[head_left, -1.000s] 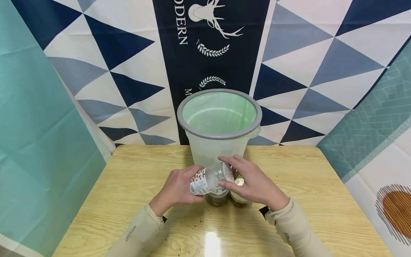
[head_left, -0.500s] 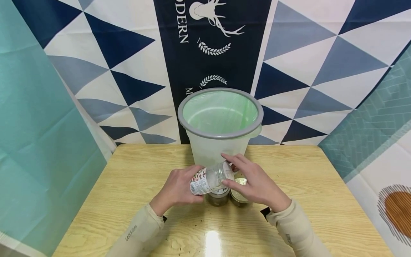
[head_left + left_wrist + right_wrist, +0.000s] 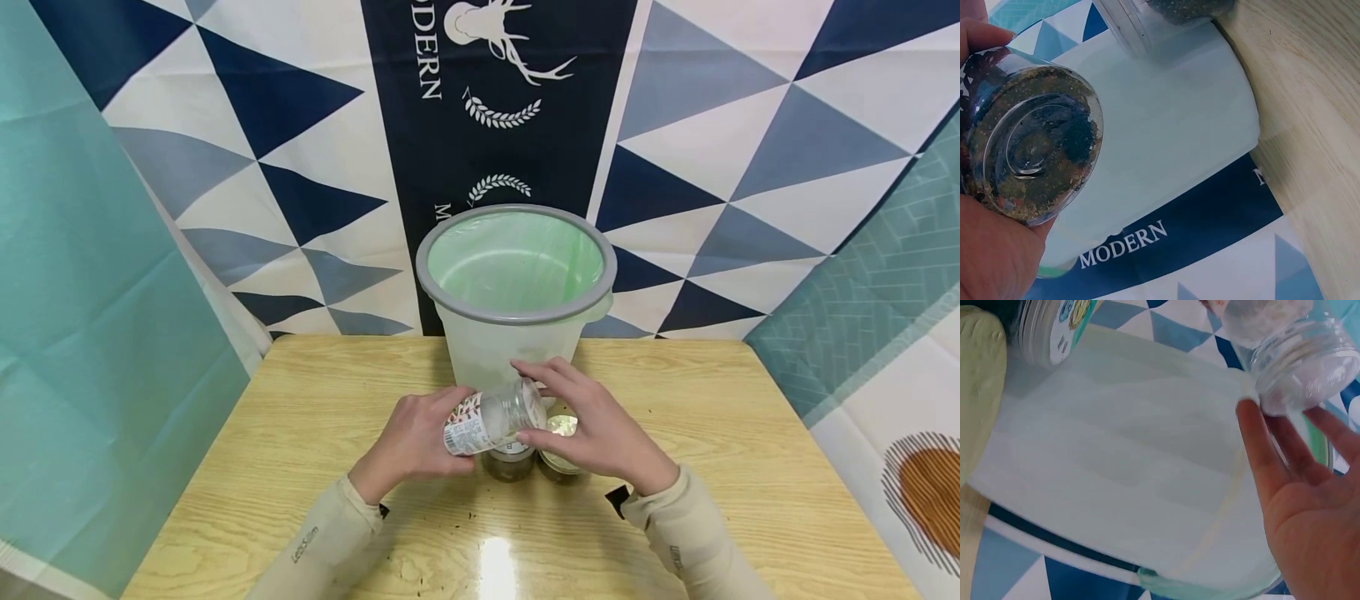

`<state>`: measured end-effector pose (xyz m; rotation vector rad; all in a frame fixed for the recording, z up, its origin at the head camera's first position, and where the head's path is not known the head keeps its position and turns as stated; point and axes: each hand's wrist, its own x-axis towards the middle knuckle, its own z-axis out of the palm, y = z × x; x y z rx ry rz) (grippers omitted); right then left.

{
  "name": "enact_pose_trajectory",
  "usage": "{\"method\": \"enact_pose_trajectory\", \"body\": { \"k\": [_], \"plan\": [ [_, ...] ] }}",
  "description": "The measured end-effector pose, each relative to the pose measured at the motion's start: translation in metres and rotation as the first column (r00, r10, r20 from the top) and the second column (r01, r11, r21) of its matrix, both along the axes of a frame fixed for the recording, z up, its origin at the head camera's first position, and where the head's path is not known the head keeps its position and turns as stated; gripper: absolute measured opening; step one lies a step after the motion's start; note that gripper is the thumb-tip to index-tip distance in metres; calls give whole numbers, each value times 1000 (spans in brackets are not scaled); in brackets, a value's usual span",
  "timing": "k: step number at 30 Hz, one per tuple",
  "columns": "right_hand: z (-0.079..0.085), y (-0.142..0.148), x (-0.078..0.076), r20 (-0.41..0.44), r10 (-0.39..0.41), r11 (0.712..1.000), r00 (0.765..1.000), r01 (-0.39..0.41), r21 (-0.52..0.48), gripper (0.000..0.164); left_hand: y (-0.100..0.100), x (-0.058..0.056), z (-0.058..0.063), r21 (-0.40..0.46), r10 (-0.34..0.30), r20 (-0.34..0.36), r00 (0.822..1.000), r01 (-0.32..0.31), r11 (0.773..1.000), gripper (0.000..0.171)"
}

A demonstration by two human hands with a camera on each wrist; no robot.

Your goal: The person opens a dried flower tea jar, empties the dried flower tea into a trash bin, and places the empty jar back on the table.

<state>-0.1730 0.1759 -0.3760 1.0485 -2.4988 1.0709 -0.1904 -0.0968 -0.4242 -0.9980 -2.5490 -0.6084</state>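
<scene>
My left hand (image 3: 420, 437) grips a clear glass jar (image 3: 480, 423) with a printed label, tilted sideways above the table. Its mouth end points toward my right hand (image 3: 592, 425), whose thumb and fingertips are around that clear end. In the right wrist view, several fingers of the right hand reach up to the jar's rounded end. Through the base in the left wrist view, brownish bits (image 3: 1041, 147) show. Beneath the hands stand two more jars: a dark-filled jar (image 3: 508, 467) and, to its right, a jar with a shiny gold top (image 3: 558, 462), partly hidden.
A white bin (image 3: 510, 350) with a grey rim and green liner stands behind the jars, near the back edge. Dark crumbs (image 3: 420, 583) lie on the wooden table (image 3: 300, 392). A patterned cloth (image 3: 315, 200) hangs behind.
The right fingers and thumb shift slightly around the jar's mouth end. The left hand and its jar stay in place.
</scene>
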Motion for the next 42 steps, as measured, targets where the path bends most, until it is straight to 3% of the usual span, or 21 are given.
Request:
{"method": "enact_pose_trajectory", "body": {
  "k": [10, 15, 19, 23, 31, 39, 42],
  "plan": [
    [0, -8, 3, -7, -94, 992, 996, 94, 88, 69, 0, 0, 2, 1, 10, 11, 1000, -10, 1000, 76],
    [1, -5, 3, 38, -52, 994, 998, 48, 98, 67, -1, 1, 2, -20, 20, 8, 1000, -20, 1000, 75],
    [2, 0, 4, 83, -5, 996, 997, -2, 86, 77, -1, 0, 2, -26, 12, -8, 1000, -12, 1000, 75],
    [0, 1, 4, 84, -35, 997, 996, 29, 75, 81, -2, 0, 2, -19, 13, -9, 1000, -13, 1000, 74],
    [-5, -6, 2, 92, -72, 997, 993, 72, 8, 57, -1, 0, 1, -25, 11, 7, 1000, -11, 1000, 74],
    [-2, 0, 5, 54, -53, 996, 997, 49, 74, 79, 0, -2, 1, -9, -1, 27, 1000, 1, 1000, 77],
    [-2, 1, 4, 40, -71, 994, 997, 68, 85, 75, 0, -2, 1, -9, 5, 43, 999, -5, 1000, 76]
  ]
}}
